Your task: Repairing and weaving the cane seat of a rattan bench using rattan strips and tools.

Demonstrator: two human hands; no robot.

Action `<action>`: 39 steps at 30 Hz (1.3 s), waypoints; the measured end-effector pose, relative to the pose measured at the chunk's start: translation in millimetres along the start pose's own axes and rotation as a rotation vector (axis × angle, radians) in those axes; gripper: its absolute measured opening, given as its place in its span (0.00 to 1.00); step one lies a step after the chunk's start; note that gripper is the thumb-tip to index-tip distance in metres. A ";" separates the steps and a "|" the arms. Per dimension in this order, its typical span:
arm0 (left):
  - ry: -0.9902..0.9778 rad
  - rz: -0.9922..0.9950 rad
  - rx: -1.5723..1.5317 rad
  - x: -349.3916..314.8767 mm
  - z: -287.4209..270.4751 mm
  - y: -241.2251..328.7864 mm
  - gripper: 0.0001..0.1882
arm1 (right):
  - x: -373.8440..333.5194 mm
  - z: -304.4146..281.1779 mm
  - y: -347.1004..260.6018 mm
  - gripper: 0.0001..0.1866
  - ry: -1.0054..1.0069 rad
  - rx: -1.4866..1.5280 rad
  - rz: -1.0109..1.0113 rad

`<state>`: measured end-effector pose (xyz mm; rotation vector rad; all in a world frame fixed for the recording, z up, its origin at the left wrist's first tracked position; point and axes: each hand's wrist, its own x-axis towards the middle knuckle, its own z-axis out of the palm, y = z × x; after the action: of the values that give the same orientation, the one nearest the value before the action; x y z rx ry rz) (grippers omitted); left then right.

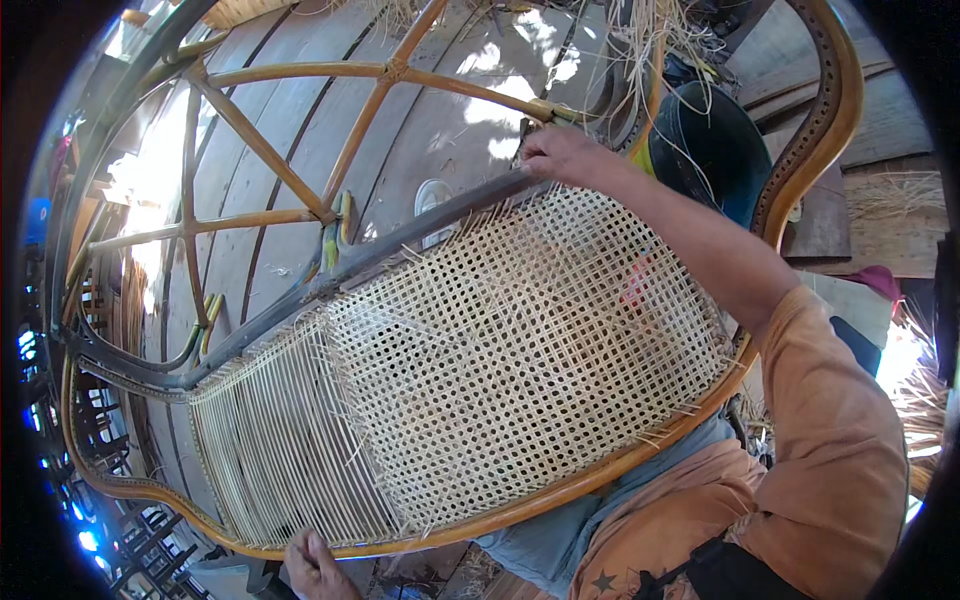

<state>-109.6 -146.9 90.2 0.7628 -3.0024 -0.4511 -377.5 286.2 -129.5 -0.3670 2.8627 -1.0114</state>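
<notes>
A cane-webbed seat panel (520, 350) stretches across a curved wooden frame (590, 485) in front of me. Its right part is woven into an open mesh, while the left part has only parallel cane strands (290, 430). My right hand (565, 155) is closed at the far dark rail, by the mesh's upper edge. At the near left edge of the frame, my left hand (315, 568) has its fingers pinched together beside the loose strands. Whatever either hand holds is too small or hidden to make out. Short cane ends stick out along the mesh borders.
Beyond the panel, rattan poles (385, 75) joined in a lattice rise from the frame. A dark bucket (710, 150) stands at the far right, with loose cane strands (655, 50) hanging near it. Wooden planks (430, 130) form the floor. More cane lies at the right.
</notes>
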 end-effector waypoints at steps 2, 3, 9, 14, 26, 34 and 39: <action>-0.032 0.097 -0.503 5.5 37.2 62.7 0.10 | -13.4 -4.5 -22.3 0.12 -0.077 -0.021 0.172; -0.090 0.290 -0.450 11.5 82.5 69.5 0.12 | -25.3 -8.3 -18.4 0.13 -0.100 -0.066 0.250; -0.418 0.509 0.206 34.9 217.8 183.7 0.16 | -35.4 19.9 -11.3 0.11 -0.151 -0.380 0.210; -0.437 0.503 0.111 48.8 234.2 184.0 0.15 | -36.5 19.3 -2.5 0.09 -0.153 -0.425 0.269; -0.700 0.201 -0.256 58.1 259.4 180.1 0.24 | -38.8 39.4 8.6 0.08 0.048 -0.307 0.261; -0.734 0.219 -0.136 58.4 253.4 178.8 0.22 | -37.8 32.9 -6.9 0.11 0.007 -0.290 0.327; -0.794 0.229 -0.184 45.2 179.3 114.2 0.20 | -63.5 14.7 -24.7 0.12 0.244 0.196 0.145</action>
<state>-217.1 -23.2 -52.4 0.2398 -3.5876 -1.2498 -308.9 274.6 -125.4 -0.0213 2.9056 -1.3784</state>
